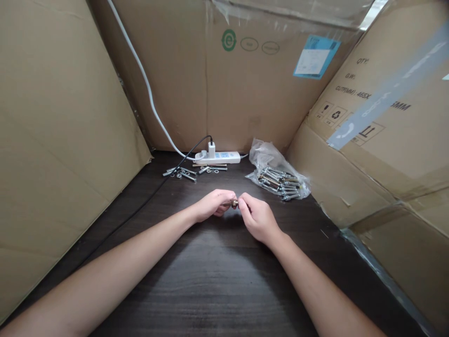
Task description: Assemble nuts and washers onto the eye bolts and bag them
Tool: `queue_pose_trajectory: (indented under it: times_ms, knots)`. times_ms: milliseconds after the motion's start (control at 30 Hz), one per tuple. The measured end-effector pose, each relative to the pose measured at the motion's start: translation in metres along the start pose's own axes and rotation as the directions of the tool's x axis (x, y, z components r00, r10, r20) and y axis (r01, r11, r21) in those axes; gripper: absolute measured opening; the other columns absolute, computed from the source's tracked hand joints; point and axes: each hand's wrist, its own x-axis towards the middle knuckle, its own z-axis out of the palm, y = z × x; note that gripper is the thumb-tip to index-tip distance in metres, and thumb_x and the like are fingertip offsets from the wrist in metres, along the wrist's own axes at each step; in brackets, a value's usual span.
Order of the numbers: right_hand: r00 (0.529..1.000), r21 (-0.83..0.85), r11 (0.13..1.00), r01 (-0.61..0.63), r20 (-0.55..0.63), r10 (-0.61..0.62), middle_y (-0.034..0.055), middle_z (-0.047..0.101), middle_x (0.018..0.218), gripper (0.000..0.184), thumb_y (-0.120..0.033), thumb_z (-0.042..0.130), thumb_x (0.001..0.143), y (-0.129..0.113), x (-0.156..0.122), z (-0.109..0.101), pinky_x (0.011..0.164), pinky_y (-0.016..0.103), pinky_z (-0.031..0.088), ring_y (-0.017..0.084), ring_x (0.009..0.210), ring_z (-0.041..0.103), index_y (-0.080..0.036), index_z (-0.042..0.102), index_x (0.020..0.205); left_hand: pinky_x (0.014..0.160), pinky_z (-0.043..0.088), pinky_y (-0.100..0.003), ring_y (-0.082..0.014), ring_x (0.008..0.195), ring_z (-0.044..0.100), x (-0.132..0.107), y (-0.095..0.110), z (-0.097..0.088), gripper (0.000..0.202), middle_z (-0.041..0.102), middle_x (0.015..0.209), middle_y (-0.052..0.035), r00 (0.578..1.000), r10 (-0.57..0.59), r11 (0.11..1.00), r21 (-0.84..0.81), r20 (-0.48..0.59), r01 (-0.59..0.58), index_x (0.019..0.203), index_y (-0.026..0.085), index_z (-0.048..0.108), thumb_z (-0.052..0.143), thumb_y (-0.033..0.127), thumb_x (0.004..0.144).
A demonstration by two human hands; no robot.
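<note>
Above the middle of the table, a brass-coloured bolt with what looks like a nut at its end is held between both hands. My left hand is closed around its shank, and most of the shank is hidden in the fingers. Thumb and fingers of my right hand pinch at the exposed end from the right. Beyond the hands lie several loose silver bolts with washers. To the right, a clear plastic bag holds many anchor bolts.
A white power strip with a plugged-in charger lies at the back. A black cable crosses the dark table on the left. Cardboard boxes wall the table at the back and both sides.
</note>
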Motion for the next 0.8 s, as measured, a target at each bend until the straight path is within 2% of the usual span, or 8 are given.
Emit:
queue_pose_trajectory:
  times_ms: [100,200,567,800]
  knots:
    - [0.999,0.018,1.0,0.001,-0.039,-0.001,0.0013,0.059,0.075,0.021,-0.027,0.035,0.094,-0.0008,0.0002,-0.0003,0.065,0.023,0.038,0.014,0.067,0.054,-0.021,0.052,0.083,0.044,0.012,-0.018,-0.0048,0.047,0.013,-0.0006,-0.0011,-0.0023,0.031,0.021,0.053,0.0095,0.998,0.003,1.0,-0.024,0.056,-0.002,0.074,0.016,0.045,0.056,0.044,0.08]
    - [0.999,0.047,0.999,0.017,-0.05,-0.015,0.0018,0.06,0.079,0.019,-0.026,0.035,0.094,-0.0013,0.0003,-0.0007,0.066,0.024,0.039,0.014,0.07,0.055,-0.022,0.052,0.087,0.044,0.012,-0.018,-0.0047,0.046,0.012,-0.0009,-0.0018,-0.003,0.028,0.02,0.052,0.0101,0.998,0.004,1.0,-0.019,0.067,-0.003,0.076,0.016,0.046,0.06,0.041,0.078]
    - [1.0,0.029,1.0,0.003,0.006,-0.003,0.002,0.06,0.071,0.025,-0.026,0.034,0.094,0.0022,0.0004,0.002,0.063,0.024,0.038,0.014,0.063,0.055,-0.021,0.052,0.077,0.044,0.013,-0.018,-0.0043,0.047,0.015,0.0009,-0.0014,-0.001,0.042,0.023,0.054,0.0091,1.0,0.009,0.999,0.052,0.015,-0.01,0.069,0.017,0.04,0.058,0.053,0.079]
    - [1.0,0.009,1.0,0.012,0.02,-0.012,0.0007,0.056,0.065,0.028,-0.028,0.033,0.095,0.0029,-0.0013,0.0023,0.06,0.023,0.036,0.013,0.058,0.052,-0.021,0.048,0.071,0.044,0.012,-0.018,-0.0043,0.047,0.016,0.0019,-0.0024,0.0004,0.04,0.023,0.054,0.0085,0.999,-0.006,0.999,0.044,-0.034,0.007,0.065,0.017,0.039,0.056,0.05,0.081]
